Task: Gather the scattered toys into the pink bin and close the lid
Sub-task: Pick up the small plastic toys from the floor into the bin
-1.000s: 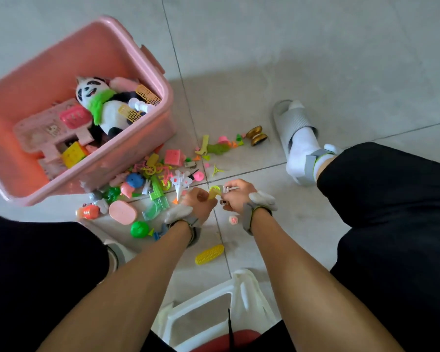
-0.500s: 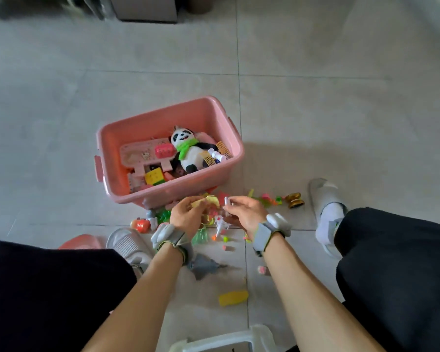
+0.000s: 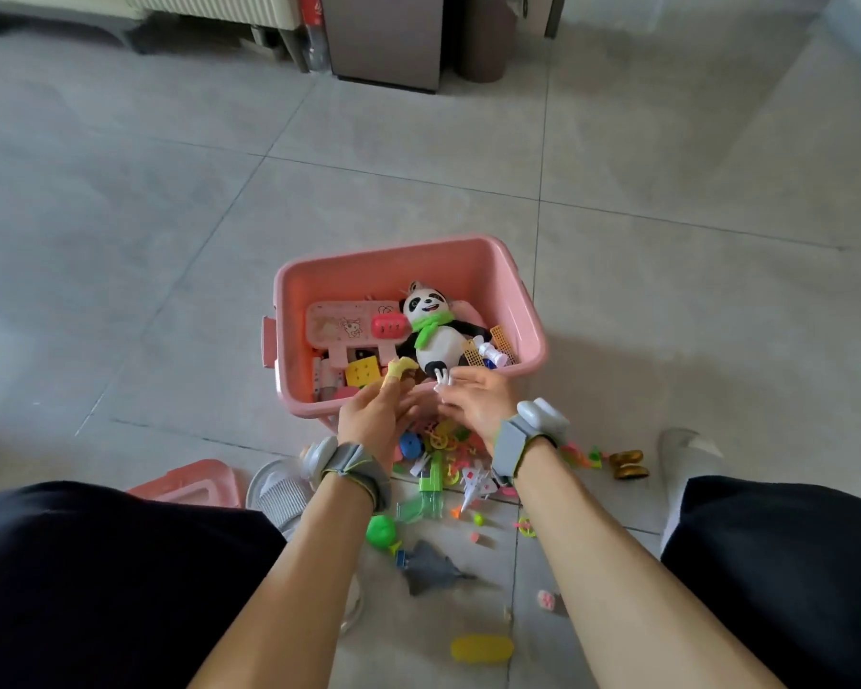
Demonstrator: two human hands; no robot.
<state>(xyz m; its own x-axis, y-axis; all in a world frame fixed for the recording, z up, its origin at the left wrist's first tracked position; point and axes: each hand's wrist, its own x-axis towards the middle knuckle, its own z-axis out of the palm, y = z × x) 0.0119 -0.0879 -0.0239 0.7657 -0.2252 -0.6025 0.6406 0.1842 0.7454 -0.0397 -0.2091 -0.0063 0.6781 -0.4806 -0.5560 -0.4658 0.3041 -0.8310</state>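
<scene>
Bin: the pink bin (image 3: 473, 263) stood open on the floor (image 3: 170, 241) ahead of you, already holding a panda plush (image 3: 436, 330) and a pink toy table (image 3: 349, 323).
Left grip: your left hand (image 3: 376, 415) pinched a small yellow toy (image 3: 401, 368) over the bin's near rim.
Right grip: your right hand (image 3: 473, 397) pinched a small white toy (image 3: 442, 380) beside it.
Change: half a second earlier both hands were lower, in front of the bin above the pile; now they had lifted to the rim, so a drop looked imminent.
Remaining: many scattered toys (image 3: 443, 464) lay near your knees, including a green ball (image 3: 381, 529) and a yellow piece (image 3: 482, 648).
Lid: the pink lid (image 3: 190, 484) lay by your left leg, not yet fitted.
</scene>
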